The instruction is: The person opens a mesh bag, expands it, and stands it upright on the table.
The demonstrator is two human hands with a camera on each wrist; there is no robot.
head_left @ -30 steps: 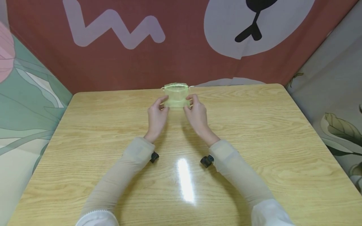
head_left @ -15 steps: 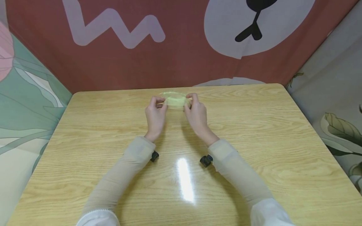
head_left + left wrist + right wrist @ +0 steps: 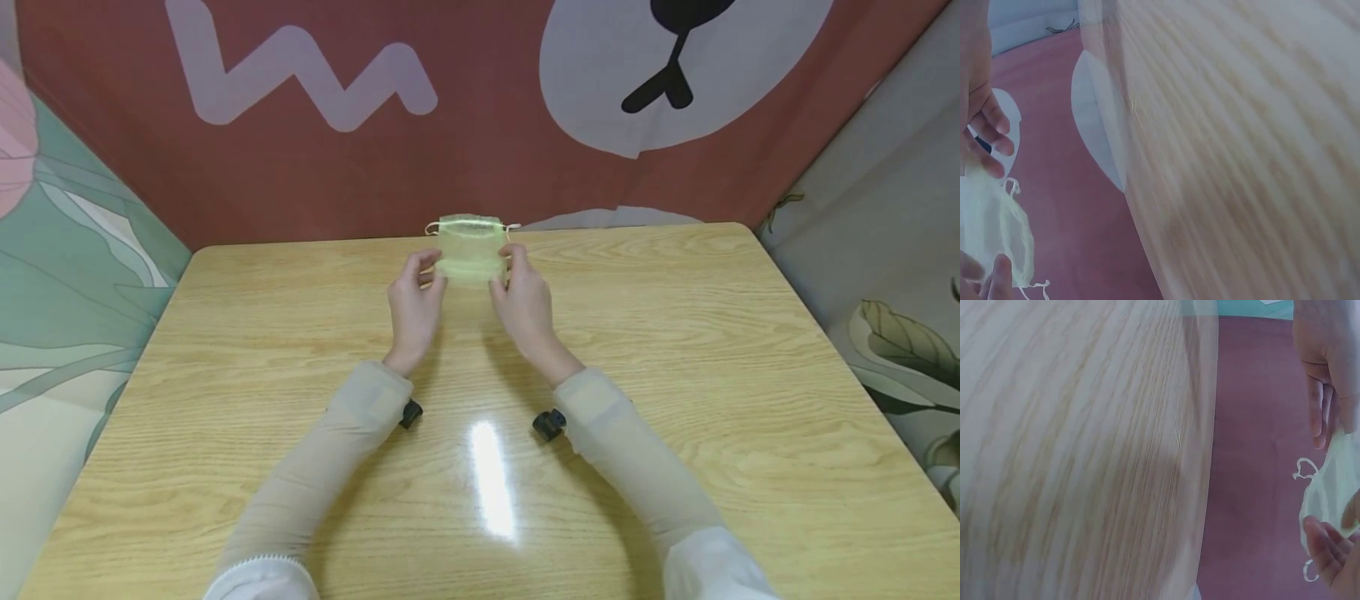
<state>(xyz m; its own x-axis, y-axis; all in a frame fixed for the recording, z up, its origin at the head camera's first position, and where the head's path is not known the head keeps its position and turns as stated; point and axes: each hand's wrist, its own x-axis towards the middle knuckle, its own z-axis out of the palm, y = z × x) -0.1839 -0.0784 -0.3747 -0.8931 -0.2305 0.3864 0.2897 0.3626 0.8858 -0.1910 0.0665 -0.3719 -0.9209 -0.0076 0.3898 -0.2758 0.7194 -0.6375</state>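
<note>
A sheer yellow drawstring pouch (image 3: pixel 471 248) stands upright above the table's far edge in the head view, its mouth uppermost. Pale cord loops stick out at both sides of the mouth. My left hand (image 3: pixel 416 308) pinches the lower left side of the pouch between thumb and fingers. On the opposite side my right hand (image 3: pixel 523 308) pinches the lower right. In the left wrist view the pouch (image 3: pixel 1004 231) lies at the left border, partly cut off. The right wrist view catches the pouch (image 3: pixel 1329 494) at its right border, between both hands.
The wooden table (image 3: pixel 262 350) spreads under both forearms, with a bright light reflection in its middle. Behind it hangs a red cloth backdrop (image 3: pixel 480 158) with pale shapes. Small black wrist cameras (image 3: pixel 550 425) stick out inside the sleeves.
Half a second ago the pouch was tipped lower and looked flattened; now it stands upright again, its mouth higher against the backdrop. Both hands have shifted only slightly and keep their grip.
</note>
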